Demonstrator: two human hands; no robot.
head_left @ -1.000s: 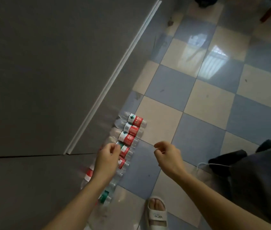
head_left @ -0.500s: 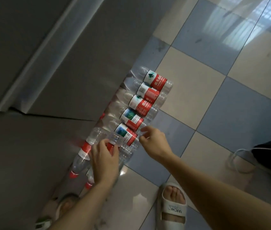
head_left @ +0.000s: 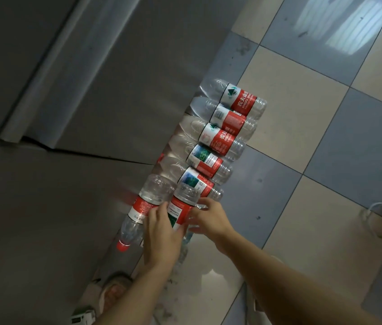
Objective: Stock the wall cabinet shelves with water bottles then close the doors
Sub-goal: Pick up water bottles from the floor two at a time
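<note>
we are looking down at a row of water bottles (head_left: 222, 137) lying side by side on the checkered floor (head_left: 302, 113), against the grey wall (head_left: 91, 90). our left hand (head_left: 162, 233) is wrapping its fingers around two bottles (head_left: 162, 202) at the near end — our right hand (head_left: 211, 219) is touching the right one, fingers spread loosely, not closed.

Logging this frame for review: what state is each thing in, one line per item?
Row of bottles: lying on the floor along the wall, untouched.
Left bottle: red cap on, left hand on it.
Right bottle: between both hands, grip unclear.
Right hand: fingers curled at the right bottle.
Cabinet: not in view.
</note>
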